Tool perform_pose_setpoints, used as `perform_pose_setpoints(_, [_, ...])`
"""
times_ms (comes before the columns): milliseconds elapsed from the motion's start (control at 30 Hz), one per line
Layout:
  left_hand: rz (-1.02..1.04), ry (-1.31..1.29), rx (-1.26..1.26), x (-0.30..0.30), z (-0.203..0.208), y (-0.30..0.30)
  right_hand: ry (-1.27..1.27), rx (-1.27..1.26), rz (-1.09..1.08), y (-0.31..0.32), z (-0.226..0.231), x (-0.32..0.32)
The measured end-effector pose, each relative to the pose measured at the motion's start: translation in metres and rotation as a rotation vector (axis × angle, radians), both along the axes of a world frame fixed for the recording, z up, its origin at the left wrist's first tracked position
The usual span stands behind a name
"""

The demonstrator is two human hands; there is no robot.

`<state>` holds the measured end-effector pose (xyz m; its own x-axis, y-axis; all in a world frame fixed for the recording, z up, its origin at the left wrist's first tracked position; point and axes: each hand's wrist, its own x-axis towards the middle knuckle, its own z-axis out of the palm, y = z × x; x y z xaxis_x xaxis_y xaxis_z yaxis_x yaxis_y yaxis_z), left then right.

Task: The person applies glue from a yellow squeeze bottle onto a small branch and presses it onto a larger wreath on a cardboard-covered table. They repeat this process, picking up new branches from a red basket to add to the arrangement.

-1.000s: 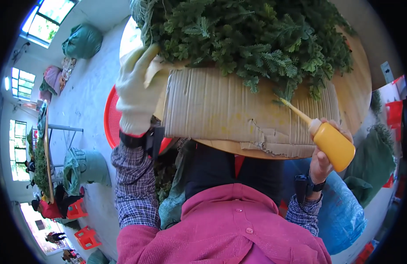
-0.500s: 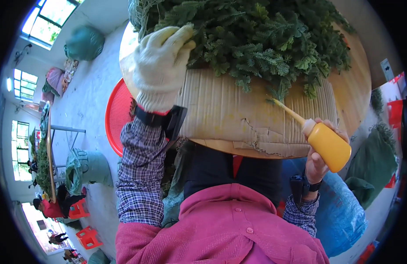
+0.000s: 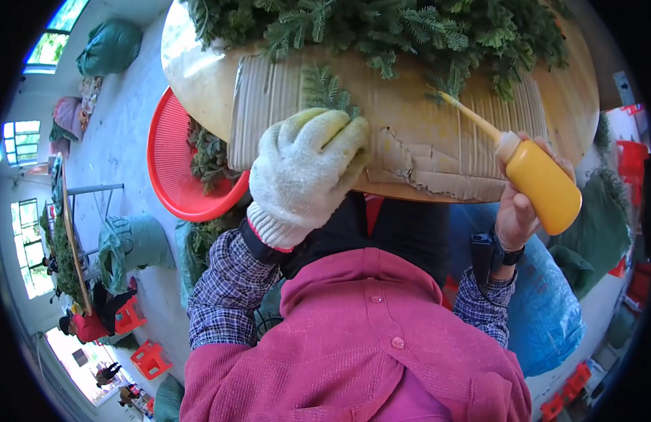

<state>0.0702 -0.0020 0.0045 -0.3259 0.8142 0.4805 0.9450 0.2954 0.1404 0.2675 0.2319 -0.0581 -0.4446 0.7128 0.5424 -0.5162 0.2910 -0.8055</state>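
My left hand (image 3: 304, 165), in a whitish knit glove, is closed over the near half of a cardboard sheet (image 3: 269, 98). From its fingers a small green fir sprig (image 3: 327, 90) points away from me, its lower end hidden by the glove. In my right hand (image 3: 521, 211), bare and wrapped around it, is a yellow squeeze bottle (image 3: 544, 186). The bottle's long narrow nozzle tilts up and left, its tip over the cardboard beside the hanging fir. A big heap of fir branches (image 3: 410, 32) covers the far part of the round wooden table (image 3: 575, 105).
Left of the table stands a red basket (image 3: 160, 141) with greenery inside. A blue plastic bag (image 3: 551, 316) lies to the right, near a green sack (image 3: 600, 239). Farther left are a teal bag (image 3: 139, 243), red stools (image 3: 149, 359) and a seated person (image 3: 90, 327).
My left hand has come back from the heap toward me and right, now with a fir sprig in its fingers. My right hand keeps the bottle. The view has shifted slightly.
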Motion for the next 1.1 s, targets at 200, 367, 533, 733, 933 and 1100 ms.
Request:
perform_pose_setpoints(200, [0.026, -0.235, 0.109, -0.010, 0.004, 0.001, -0.008, 0.088, 0.112, 0.011, -0.005, 0.006])
perform_pose_setpoints(367, [0.099, -0.547, 0.199, -0.010, 0.003, 0.003, 0.032, 0.017, 0.122, 0.002, 0.002, 0.004])
perform_pose_setpoints(533, [0.029, -0.502, 0.187, -0.017, -0.004, 0.001, 0.046, -0.087, 0.097, -0.011, 0.012, 0.000])
perform_pose_setpoints(733, [0.066, -0.337, 0.250, -0.025, -0.012, 0.014, 0.021, -0.086, 0.171, -0.023, 0.022, -0.002])
perform_pose_setpoints(933, [0.018, -0.187, 0.200, -0.031, -0.008, 0.015, 0.147, -0.050, 0.324, -0.020, 0.025, -0.008])
perform_pose_setpoints(1100, [0.122, -0.284, 0.114, -0.027, -0.005, 0.019, -0.038, 0.009, 0.105, -0.029, 0.031, -0.007])
